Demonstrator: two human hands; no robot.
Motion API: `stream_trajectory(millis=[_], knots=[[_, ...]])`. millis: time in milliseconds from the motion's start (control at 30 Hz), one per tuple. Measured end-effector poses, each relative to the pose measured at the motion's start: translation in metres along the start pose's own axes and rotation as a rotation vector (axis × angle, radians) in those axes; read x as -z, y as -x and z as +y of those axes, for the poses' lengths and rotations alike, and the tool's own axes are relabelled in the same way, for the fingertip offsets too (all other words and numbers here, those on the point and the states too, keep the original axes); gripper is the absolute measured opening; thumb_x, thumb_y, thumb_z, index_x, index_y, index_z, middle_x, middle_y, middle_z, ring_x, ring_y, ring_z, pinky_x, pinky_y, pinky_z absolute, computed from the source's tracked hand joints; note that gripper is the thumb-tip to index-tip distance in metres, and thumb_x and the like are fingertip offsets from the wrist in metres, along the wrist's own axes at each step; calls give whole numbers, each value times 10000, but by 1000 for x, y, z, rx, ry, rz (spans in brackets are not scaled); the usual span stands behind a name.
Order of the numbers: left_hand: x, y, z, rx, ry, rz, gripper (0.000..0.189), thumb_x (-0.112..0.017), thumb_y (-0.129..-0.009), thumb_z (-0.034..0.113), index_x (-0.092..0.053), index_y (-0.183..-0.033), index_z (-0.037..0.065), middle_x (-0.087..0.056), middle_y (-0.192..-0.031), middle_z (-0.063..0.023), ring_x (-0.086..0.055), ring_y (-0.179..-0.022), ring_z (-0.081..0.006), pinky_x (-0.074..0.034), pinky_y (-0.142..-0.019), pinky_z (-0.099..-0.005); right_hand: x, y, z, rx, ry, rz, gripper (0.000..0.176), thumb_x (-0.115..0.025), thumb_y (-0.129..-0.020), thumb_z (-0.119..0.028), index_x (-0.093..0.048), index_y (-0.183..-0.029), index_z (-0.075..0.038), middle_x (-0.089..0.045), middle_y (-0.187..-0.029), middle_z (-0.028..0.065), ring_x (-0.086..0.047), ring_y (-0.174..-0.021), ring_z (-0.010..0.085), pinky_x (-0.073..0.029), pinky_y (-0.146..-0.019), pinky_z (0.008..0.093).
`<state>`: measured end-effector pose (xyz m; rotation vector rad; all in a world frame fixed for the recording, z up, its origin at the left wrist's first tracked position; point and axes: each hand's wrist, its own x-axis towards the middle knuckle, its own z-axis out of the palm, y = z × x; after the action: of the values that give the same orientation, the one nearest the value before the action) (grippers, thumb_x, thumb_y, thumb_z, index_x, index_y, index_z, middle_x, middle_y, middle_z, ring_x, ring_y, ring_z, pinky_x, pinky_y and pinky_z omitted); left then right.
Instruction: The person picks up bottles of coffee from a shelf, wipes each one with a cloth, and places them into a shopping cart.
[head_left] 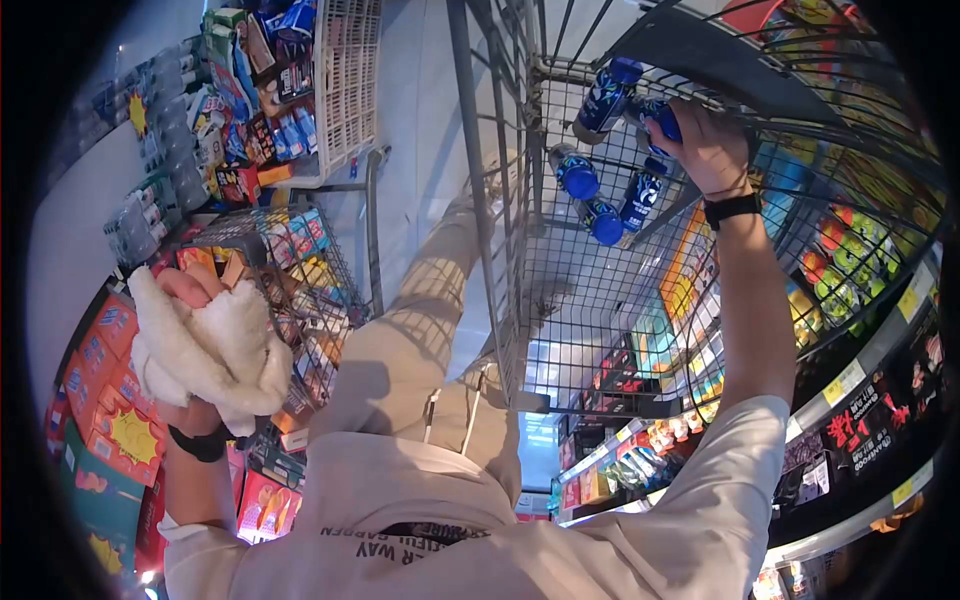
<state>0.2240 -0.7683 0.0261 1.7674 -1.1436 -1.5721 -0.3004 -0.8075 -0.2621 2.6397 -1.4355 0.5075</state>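
My left hand [190, 290] is closed around a bunched white cloth [215, 350], held up at the left beside a wire basket of snacks [300, 290]. A black band sits on that wrist. My right hand [708, 140] reaches into a tall wire cart [500, 250] and grips a dark blue bottle with a blue cap [660, 118]. Several more blue-capped bottles [580, 175] lie on the cart's mesh just left of that hand. A black watch is on my right wrist.
Store shelves with price tags and colourful packs [840, 270] run along the right. Stacked snack boxes [110, 380] and a white lattice crate [345, 80] stand at the left. My legs in beige trousers [420, 330] stand between the cart and the basket.
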Motion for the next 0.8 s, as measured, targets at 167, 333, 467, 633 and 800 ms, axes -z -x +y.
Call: stream_trajectory(millis=[167, 333, 467, 633, 800], knots=[[-26, 0, 11, -58, 31, -92, 745, -792, -687, 575, -476, -1110, 49, -483, -1028, -63, -475, -966, -195, -437, -844, -351, -9, -3, -3, -152, -48, -116, 404, -760, -829, -468, -662, -998, -115, -683, -848, 26, -679, -705, 239, -534, -635, 363], [-55, 16, 35, -83, 4, -36, 771, -810, -685, 629, -484, -1099, 65, -534, -993, -82, -513, -902, -173, -434, -823, -318, 4, -8, -8, -235, -79, -430, 558, -554, -960, -533, -587, -1300, -91, -633, -1245, 129, -620, -1125, 313, -444, -1024, 470], [-51, 32, 27, -174, -22, -115, 758, -783, -697, 610, -466, -1109, 59, -504, -1018, -81, -508, -969, -187, -439, -926, -373, 13, -2, -11, -316, -47, -348, 622, -590, -954, -518, -529, -1380, -68, -610, -1331, 151, -584, -1228, 308, -406, -1095, 490], [-47, 57, 26, -149, -41, -142, 761, -737, -742, 626, -464, -1167, 56, -487, -1100, -81, -512, -1055, -198, -434, -996, -373, 71, 18, -52, -566, -414, -159, 557, -731, -880, -272, -537, -1349, -43, -599, -1318, 195, -577, -1180, 377, -476, -1005, 457], [-89, 81, 67, -251, 108, -249, 739, -730, -793, 626, -525, -1207, 49, -536, -1127, -66, -545, -1043, -190, -457, -917, -346, 192, 66, -113, -535, -410, -20, 530, -717, -837, -163, -540, -1319, -33, -607, -1267, 184, -586, -1132, 382, -482, -954, 466]])
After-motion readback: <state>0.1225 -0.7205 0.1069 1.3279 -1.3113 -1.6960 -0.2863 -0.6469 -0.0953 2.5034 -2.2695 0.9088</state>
